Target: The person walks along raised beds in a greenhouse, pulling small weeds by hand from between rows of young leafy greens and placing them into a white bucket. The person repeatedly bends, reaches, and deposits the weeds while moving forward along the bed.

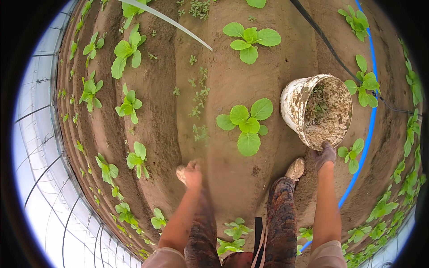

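My right hand (324, 155), in a dirty glove, grips the rim of a mud-stained white plastic bucket (293, 104). The bucket tilts so that its mouth faces me, and uprooted small weeds (316, 104) lie inside. My left hand (193, 172) looks bare, with its fingers curled in and nothing visible in them. It hangs over my left shoe (181, 174), beside a furrow. Small weeds (200, 132) grow in that furrow, just ahead of the hand. Between the furrow and the bucket stands a broad-leaved green seedling (249, 125), probably a cabbage.
Seedling rows (127, 104) run along soil ridges on both sides. A blue hose (370, 120) curves along the right, near a black pipe (325, 37). A pale strip (174, 23) crosses the upper left. The greenhouse's film wall (40, 150) curves at far left.
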Tool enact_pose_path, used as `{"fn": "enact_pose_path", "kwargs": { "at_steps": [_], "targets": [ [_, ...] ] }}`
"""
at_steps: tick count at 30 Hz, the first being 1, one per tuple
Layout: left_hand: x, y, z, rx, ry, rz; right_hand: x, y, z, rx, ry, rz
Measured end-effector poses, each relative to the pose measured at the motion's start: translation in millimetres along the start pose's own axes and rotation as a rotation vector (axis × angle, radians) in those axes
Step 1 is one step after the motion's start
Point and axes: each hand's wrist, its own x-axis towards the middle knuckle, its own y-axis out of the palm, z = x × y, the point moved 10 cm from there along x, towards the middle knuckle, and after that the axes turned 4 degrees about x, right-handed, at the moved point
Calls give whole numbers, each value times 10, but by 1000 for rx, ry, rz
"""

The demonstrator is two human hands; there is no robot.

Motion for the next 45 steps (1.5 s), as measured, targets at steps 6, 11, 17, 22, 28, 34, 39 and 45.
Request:
{"fn": "enact_pose_path", "kwargs": {
  "at_steps": [6,11,17,22,28,34,39,45],
  "targets": [
    [498,50,464,240,47,121,-317,-24,728,-460,-594,-235],
    [940,327,613,300,61,80,-1463,922,1057,-1354,-1412,-273],
    [1347,662,809,93,-140,106,-1651,1282,898,-1387,-1460,73],
    [1358,666,717,130,-167,46,-1424,1162,852,-1158,-1258,129],
    [1152,684,847,-677,-311,125,-1389,1098,843,-1045,-1203,172],
    [937,564,697,-1084,-451,268,-1392,1024,882,-855,-1112,170],
    [1487,167,1020,328,-128,163,-1973,858,714,-561,-1061,263],
    [1324,615,361,124,-278,217,-2249,411,-548,-555,-749,360]
  ]
}}
